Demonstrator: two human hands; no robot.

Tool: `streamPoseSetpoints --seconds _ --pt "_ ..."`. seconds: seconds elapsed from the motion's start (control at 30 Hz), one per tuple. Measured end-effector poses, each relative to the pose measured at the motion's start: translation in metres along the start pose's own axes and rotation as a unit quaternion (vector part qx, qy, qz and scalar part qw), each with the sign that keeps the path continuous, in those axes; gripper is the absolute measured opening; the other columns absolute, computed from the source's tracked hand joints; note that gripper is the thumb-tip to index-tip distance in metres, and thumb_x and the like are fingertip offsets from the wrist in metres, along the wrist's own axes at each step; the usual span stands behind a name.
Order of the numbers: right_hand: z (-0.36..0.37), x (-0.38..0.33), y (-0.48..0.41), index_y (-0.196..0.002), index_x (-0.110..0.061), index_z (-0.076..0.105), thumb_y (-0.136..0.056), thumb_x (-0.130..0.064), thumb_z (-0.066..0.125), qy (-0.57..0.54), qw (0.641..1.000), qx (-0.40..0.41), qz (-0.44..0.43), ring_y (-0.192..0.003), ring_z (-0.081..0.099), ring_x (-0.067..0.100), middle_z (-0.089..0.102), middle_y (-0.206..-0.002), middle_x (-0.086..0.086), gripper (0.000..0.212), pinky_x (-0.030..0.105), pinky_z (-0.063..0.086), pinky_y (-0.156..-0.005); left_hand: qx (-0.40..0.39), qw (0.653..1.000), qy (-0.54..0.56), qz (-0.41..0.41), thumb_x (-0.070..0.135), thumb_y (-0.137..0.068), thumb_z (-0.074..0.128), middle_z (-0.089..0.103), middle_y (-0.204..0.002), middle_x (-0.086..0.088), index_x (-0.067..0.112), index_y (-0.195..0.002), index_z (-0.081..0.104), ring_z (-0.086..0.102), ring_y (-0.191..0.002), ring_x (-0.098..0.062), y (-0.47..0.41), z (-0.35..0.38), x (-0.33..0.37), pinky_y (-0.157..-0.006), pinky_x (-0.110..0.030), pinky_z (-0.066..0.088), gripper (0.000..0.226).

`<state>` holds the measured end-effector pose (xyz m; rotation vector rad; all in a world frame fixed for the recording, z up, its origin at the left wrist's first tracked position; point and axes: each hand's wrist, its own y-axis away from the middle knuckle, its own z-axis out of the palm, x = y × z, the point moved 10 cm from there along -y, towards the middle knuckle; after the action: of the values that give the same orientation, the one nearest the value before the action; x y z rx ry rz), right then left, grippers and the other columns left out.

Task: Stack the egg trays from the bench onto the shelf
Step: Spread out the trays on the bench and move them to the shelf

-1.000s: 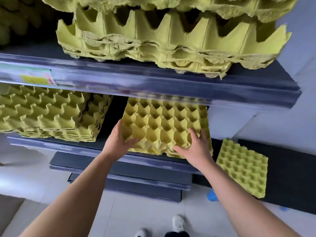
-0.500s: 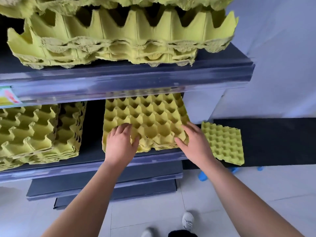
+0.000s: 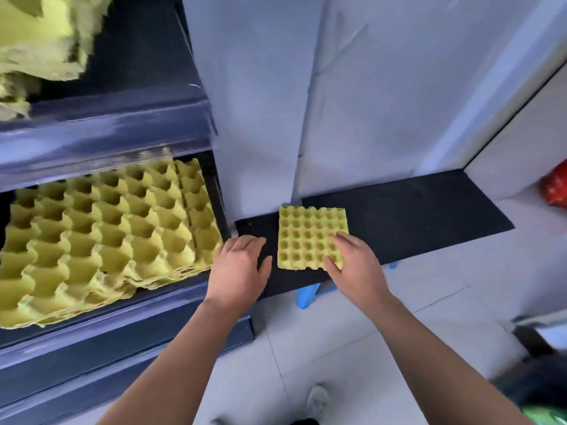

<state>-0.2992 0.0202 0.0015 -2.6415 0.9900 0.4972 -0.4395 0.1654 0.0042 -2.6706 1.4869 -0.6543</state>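
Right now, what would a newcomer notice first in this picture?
The bright yellow egg tray lying alone on the black bench draws the eye first, with the right hand over its near corner and the left hand open beside it. To the left, a large stack of yellow trays fills the dark shelf.

The egg tray (image 3: 306, 234) on the surface (image 3: 429, 216) is moulded paper pulp, yellow-green, matt and fibrous, with slightly ragged edges. The stacked trays (image 3: 107, 240) on the shelf (image 3: 92, 139) are the same rough pulp, and their rims are frayed. The shelf looks like painted metal, dark blue-grey and smooth, with a soft sheen along its front edge. The surface is black and matt, with a fine grain. The floor (image 3: 337, 332) is pale tile, smooth and faintly glossy. The wall (image 3: 383, 87) is pale and matt.
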Motion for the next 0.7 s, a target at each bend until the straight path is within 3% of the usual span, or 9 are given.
streamPoseSetpoints --seconds 0.17,0.37,0.7 --pt "0.006 0.090 -0.014 -0.110 -0.003 0.065 -0.082 -0.021 0.066 0.009 0.999 -0.042 0.020 -0.099 0.060 0.031 0.065 -0.107 0.011 0.033 0.039 0.050 -0.087 -0.033 0.999 0.012 -0.017 0.018 -0.071 0.080 0.071 -0.099 -0.009 0.008 -0.103 0.071 0.066 -0.085 -0.035 -0.031 0.072 0.051 -0.073 -0.042 0.052 0.035" --pt "0.036 0.166 -0.036 -0.104 -0.001 0.064 -0.083 -0.017 0.066 0.002 0.995 -0.083 0.054 -0.093 0.059 0.033 0.065 -0.099 0.013 0.026 0.040 0.051 -0.079 -0.101 0.992 0.039 -0.068 0.022 -0.083 0.067 0.066 -0.108 -0.005 0.010 -0.114 0.067 0.059 -0.096 -0.034 -0.061 0.157 0.059 -0.081 -0.039 0.045 0.033" --pt "0.139 0.257 -0.099 -0.133 -0.010 0.051 -0.091 -0.026 0.058 -0.023 0.977 -0.168 0.132 -0.124 0.045 0.024 0.055 -0.131 0.008 0.046 0.030 0.034 -0.101 -0.236 0.951 0.043 -0.195 0.033 -0.091 0.058 0.048 -0.139 -0.002 0.018 -0.139 0.046 0.045 -0.122 -0.026 -0.122 0.297 0.000 -0.101 -0.040 0.039 0.051"
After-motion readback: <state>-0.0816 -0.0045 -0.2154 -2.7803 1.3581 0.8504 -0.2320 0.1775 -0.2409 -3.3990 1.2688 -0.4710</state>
